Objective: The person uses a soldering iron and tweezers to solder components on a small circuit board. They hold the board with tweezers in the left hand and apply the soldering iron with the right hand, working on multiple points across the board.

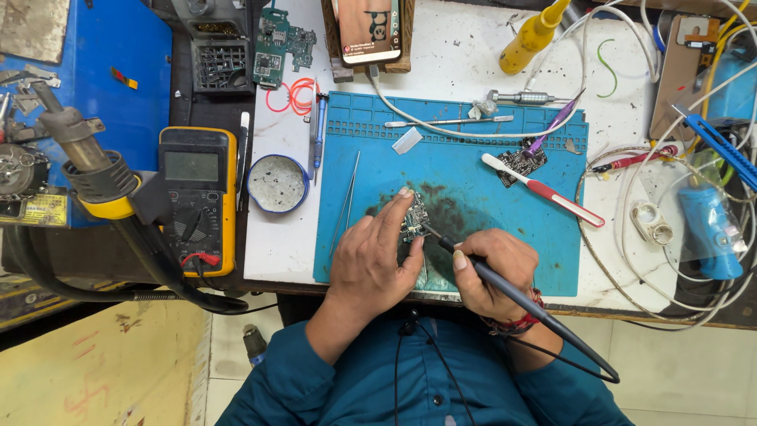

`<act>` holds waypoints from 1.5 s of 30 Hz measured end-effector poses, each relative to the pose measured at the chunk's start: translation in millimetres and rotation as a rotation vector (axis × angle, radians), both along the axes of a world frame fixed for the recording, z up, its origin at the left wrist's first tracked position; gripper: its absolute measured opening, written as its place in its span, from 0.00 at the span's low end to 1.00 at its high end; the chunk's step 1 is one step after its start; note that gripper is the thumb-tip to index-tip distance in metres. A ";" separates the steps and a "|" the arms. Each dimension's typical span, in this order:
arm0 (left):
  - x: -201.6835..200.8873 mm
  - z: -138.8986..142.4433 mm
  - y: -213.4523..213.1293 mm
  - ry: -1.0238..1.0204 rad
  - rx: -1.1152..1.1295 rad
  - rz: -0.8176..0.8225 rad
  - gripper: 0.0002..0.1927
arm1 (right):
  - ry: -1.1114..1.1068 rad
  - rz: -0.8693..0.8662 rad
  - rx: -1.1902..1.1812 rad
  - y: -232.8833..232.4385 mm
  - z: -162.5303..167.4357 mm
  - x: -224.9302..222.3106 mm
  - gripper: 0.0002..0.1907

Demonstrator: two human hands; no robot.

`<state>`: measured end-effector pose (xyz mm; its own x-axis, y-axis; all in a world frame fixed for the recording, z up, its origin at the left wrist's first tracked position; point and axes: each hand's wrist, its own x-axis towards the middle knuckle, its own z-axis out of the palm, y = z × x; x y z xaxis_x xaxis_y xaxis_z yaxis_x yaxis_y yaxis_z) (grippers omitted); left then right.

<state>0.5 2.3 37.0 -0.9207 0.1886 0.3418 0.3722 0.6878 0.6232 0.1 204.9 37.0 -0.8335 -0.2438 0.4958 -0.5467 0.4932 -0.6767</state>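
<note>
A small dark circuit board (413, 217) lies on the blue work mat (473, 170), on a darkened patch near its front edge. My left hand (374, 264) presses on the board with its fingertips and steadies it. My right hand (489, 272) grips a black soldering iron (505, 285) like a pen. The metal tip of the iron touches the board's right edge. The iron's black cable trails off to the lower right.
Tweezers (345, 201) and a round tin (277, 183) lie left of the board. A toothbrush (544, 189) and a second small board (520, 163) sit to the right. A yellow multimeter (197, 197), a hot-air nozzle (83, 154), a phone (369, 30), a yellow bottle (532, 35) and tangled cables (631, 197) ring the mat.
</note>
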 end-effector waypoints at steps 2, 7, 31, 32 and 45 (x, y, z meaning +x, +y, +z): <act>0.4 -0.1 0.0 0.000 -0.001 -0.001 0.34 | 0.004 0.004 -0.006 -0.3 -0.2 -0.2 0.04; 0.8 -0.6 -0.2 -0.004 0.001 -0.003 0.34 | 0.001 0.009 -0.001 -0.2 0.5 -0.2 0.04; 0.5 0.3 -0.5 -0.025 -0.010 -0.004 0.34 | 0.005 -0.008 0.015 -0.7 1.6 0.3 0.04; 0.4 0.2 -0.5 -0.016 -0.007 -0.005 0.34 | 0.008 -0.009 0.011 -0.7 1.6 0.0 0.04; -15.8 12.9 -5.7 0.092 0.040 0.011 0.30 | -0.022 -0.077 -0.077 1.6 2.5 0.9 0.03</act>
<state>-15.3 -3.3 49.9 -0.8872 0.1633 0.4316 0.4215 0.6675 0.6139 1.0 206.5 39.5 -0.8594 -0.1408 0.4915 -0.4936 0.4792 -0.7257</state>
